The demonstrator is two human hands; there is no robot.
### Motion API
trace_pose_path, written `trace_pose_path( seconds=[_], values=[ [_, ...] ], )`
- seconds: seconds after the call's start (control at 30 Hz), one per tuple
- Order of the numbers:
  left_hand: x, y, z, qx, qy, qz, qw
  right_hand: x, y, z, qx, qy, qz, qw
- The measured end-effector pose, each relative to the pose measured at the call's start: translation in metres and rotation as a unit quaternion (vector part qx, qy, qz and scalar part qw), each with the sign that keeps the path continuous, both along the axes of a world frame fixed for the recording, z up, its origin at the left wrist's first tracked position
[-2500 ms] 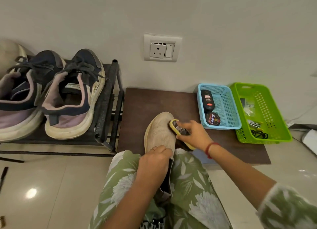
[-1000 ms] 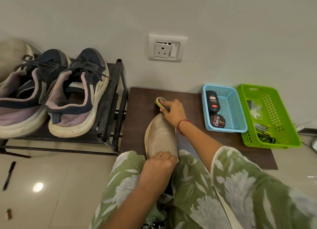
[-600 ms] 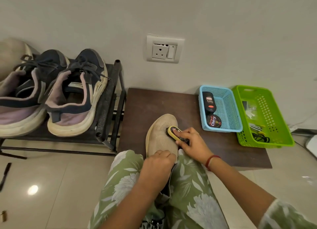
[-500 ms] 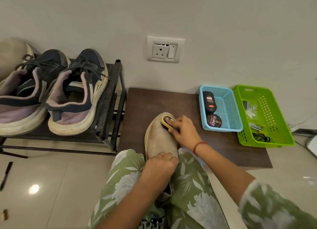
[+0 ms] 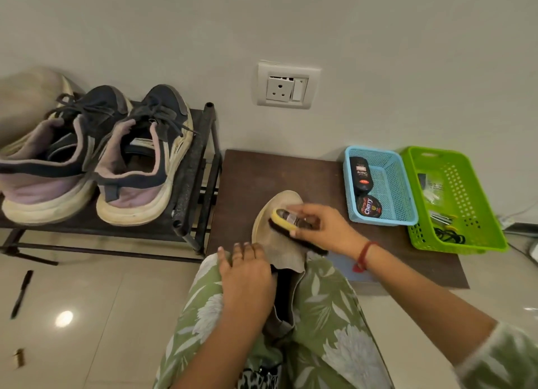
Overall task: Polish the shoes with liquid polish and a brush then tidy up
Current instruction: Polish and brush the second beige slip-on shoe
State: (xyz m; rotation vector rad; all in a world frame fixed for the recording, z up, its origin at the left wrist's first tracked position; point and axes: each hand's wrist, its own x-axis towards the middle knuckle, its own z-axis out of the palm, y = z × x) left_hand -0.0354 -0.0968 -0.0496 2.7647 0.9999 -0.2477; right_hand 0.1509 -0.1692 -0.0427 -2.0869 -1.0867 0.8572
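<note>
Here, right hand [image 5: 323, 231] grips brush [image 5: 286, 218], left hand [image 5: 247, 272] flat on shoe [image 5: 278, 247]; basket [image 5: 400, 184] holds polish [image 5: 361, 174].

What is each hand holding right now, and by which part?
The right hand grips the brush by its yellow back, bristles on the beige shoe. The left hand rests on the shoe near its opening, fingers straight, gripping nothing.

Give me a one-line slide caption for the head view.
Right hand holds a yellow-backed brush on the beige shoe, left hand rests on it; polish bottle lies in the blue basket.
</note>
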Motion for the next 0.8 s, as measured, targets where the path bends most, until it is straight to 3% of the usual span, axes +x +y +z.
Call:
trace_pose_path(
  seconds=[0.1,0.27,0.33,0.47,0.63,0.8],
  values=[
    [0.003,-0.001,0.000,0.013,0.082,-0.001,0.997,-0.019,-0.018,-0.007,-0.032,-0.083,0.071,0.993],
    [0.005,0.000,0.003,0.005,0.074,0.000,0.997,-0.007,0.002,-0.026,-0.044,-0.185,0.097,0.977],
    [0.004,0.000,0.007,-0.001,0.064,-0.008,0.998,0.013,0.017,-0.036,-0.051,-0.225,0.048,0.972],
    [0.004,0.006,0.014,0.000,0.040,-0.004,0.999,0.043,0.040,-0.031,-0.061,-0.204,-0.118,0.970],
    [0.011,0.023,0.019,0.024,0.026,-0.006,0.999,-0.021,0.007,0.001,0.040,-0.099,-0.018,0.994],
    [0.023,0.018,0.027,0.057,0.028,-0.064,0.996,0.032,0.017,-0.014,-0.039,-0.183,-0.114,0.976]
  ],
)
